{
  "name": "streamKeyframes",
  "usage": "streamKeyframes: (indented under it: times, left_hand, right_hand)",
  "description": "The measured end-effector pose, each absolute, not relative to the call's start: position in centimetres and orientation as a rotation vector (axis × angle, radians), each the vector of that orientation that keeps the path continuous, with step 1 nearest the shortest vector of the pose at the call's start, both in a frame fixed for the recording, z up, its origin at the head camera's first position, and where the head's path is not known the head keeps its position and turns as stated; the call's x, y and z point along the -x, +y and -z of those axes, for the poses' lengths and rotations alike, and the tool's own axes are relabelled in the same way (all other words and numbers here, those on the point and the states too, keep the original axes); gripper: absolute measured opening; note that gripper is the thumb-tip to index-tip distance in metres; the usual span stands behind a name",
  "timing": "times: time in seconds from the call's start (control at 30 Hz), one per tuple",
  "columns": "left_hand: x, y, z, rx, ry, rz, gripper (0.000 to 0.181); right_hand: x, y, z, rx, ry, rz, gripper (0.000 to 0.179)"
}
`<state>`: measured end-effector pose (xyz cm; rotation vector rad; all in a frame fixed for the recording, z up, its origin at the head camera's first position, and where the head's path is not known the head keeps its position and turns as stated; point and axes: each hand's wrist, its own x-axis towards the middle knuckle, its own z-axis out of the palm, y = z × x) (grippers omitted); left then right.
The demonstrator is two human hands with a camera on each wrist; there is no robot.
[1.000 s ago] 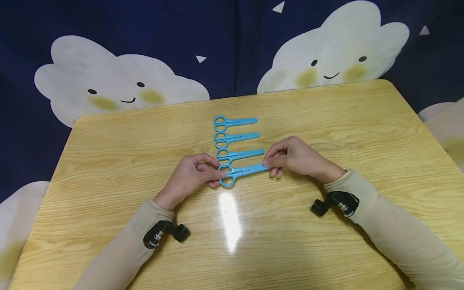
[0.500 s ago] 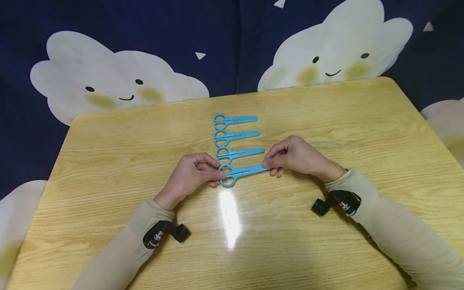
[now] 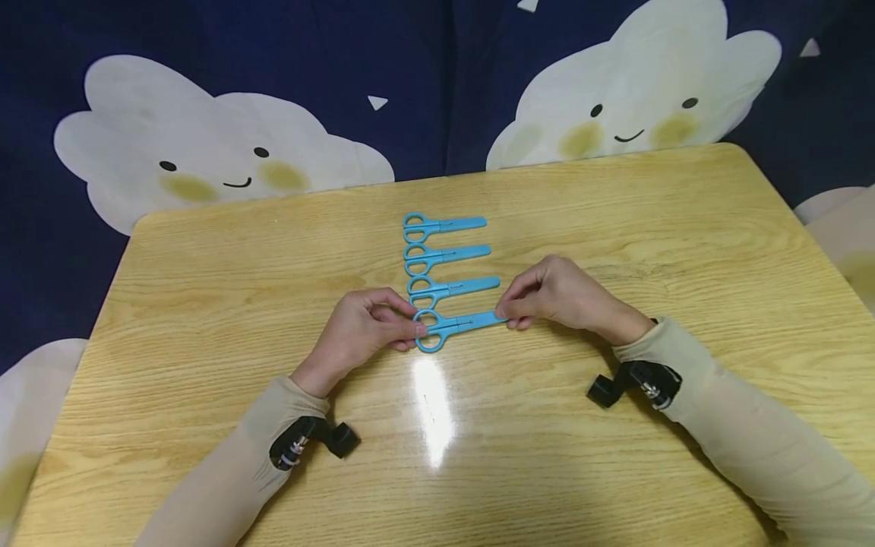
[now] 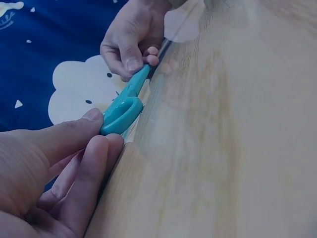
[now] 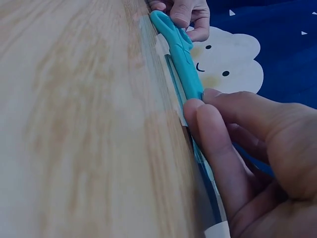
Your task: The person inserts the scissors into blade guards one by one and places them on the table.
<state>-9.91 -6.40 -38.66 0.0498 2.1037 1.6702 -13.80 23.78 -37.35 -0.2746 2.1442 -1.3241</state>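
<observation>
Nearest the person is a pair of light blue scissors, closed, with its handle loops to the left and its blunt tip to the right. My left hand pinches the handle loops between thumb and fingers. At the other end, my right hand pinches the tip. In the left wrist view, the thumb presses on a loop of the scissors; the right wrist view shows the blade end of the scissors between thumb and fingertips. Whether the pair touches the tabletop, I cannot tell.
Behind the held pair, three matching blue scissors lie in a column: the near one, the middle one and the far one, all pointing right. The wooden table meets a dark blue curtain with cloud faces.
The head view has tilted slightly, so the table and far scissors sit a little higher. Both hands keep their grip on the nearest scissors, with hardly any visible movement.
</observation>
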Motion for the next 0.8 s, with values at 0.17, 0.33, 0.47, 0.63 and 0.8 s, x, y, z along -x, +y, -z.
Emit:
streamKeyframes:
  times: [0.17, 0.33, 0.47, 0.63, 0.8]
  left_hand:
    - [9.90, -6.43, 38.64, -0.060, 2.121, -1.655, 0.029]
    - [9.89, -6.42, 38.60, -0.066, 2.152, -1.619, 0.029]
    - [9.90, -6.39, 38.55, -0.068, 2.182, -1.588, 0.029]
    - [9.88, -6.39, 38.49, -0.070, 2.203, -1.566, 0.029]
    - [9.88, -6.39, 38.53, -0.066, 2.217, -1.548, 0.028]
  right_hand:
    - [13.74, 23.80, 37.49, 0.301, 2.151, 1.318, 0.014]
    - [13.71, 23.88, 37.69, 0.347, 2.181, 1.294, 0.011]
    - [13.72, 23.91, 37.81, 0.361, 2.190, 1.287, 0.011]
    - [13.73, 23.86, 37.82, 0.368, 2.188, 1.284, 0.012]
    - [13.72, 23.78, 37.81, 0.353, 2.183, 1.283, 0.013]
